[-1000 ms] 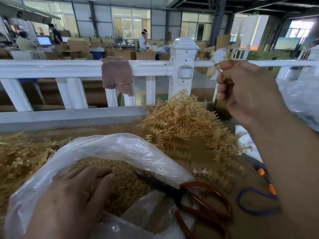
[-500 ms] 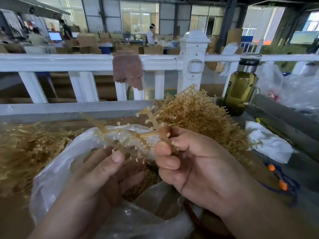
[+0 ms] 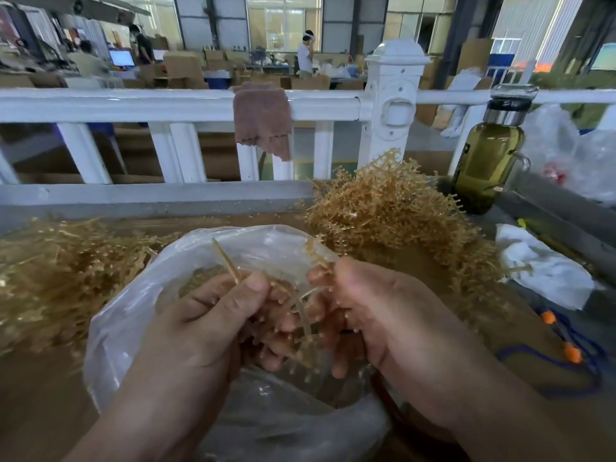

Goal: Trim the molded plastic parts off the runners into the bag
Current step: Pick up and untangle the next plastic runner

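Both hands are together over the open mouth of a clear plastic bag (image 3: 140,301) that lies on the brown table. My left hand (image 3: 200,328) and my right hand (image 3: 386,315) each grip one amber plastic runner (image 3: 301,311) studded with small molded parts; it bends between them. One bare stem of the runner sticks up past my left thumb. Loose amber parts lie in the bag, mostly hidden by my hands. A tall heap of runners (image 3: 393,208) rises behind my right hand. The scissors are hidden except for a curved red-brown handle (image 3: 383,395) under my right wrist.
A flatter heap of amber runners (image 3: 50,261) lies at the left. A bottle of olive liquid (image 3: 486,155) stands at the right, with a white rag (image 3: 546,268) and a blue cord with orange beads (image 3: 566,355) nearer. A white railing (image 3: 166,105) with a brown cloth (image 3: 261,118) bounds the table.
My right hand came down from beside the railing with a runner. My left hand rose from inside the bag and took hold of it. Both hands now bend it over the bag.
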The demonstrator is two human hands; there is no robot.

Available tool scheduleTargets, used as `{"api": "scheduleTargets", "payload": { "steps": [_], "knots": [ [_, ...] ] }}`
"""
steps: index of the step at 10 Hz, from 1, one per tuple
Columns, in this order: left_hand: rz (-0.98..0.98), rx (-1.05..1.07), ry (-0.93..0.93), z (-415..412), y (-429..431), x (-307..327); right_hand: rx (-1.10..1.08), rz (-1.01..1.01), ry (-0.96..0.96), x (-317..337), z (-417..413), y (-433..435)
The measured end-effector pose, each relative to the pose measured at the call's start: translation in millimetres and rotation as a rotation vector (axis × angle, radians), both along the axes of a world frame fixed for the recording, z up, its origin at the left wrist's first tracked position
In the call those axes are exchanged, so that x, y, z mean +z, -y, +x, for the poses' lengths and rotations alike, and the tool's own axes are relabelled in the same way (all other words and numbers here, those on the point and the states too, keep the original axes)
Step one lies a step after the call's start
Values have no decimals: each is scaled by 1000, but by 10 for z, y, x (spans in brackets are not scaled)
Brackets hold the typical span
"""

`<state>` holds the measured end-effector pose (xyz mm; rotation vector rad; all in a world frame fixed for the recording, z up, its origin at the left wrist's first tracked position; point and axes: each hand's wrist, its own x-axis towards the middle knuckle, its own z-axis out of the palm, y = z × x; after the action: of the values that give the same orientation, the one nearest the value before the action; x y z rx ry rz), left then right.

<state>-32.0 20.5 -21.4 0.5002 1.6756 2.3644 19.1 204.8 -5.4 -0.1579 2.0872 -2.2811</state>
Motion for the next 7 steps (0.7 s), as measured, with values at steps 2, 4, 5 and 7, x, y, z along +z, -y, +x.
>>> {"api": "scheduleTargets", "payload": {
  "steps": [2,4,5,7],
  "knots": [
    [35,-49,75,-15,12,-34,-168,-132,-27,-92,2,59],
    [111,-97,77,-86,79,4,-64,-498,-48,-28,4,84],
    [42,-178,83,-6,80,53,-73,-482,-65,-40,8,87],
    [-76,-161,110,86,41,127,-115,-345,-76,-120,-4,79]
  ]
}}
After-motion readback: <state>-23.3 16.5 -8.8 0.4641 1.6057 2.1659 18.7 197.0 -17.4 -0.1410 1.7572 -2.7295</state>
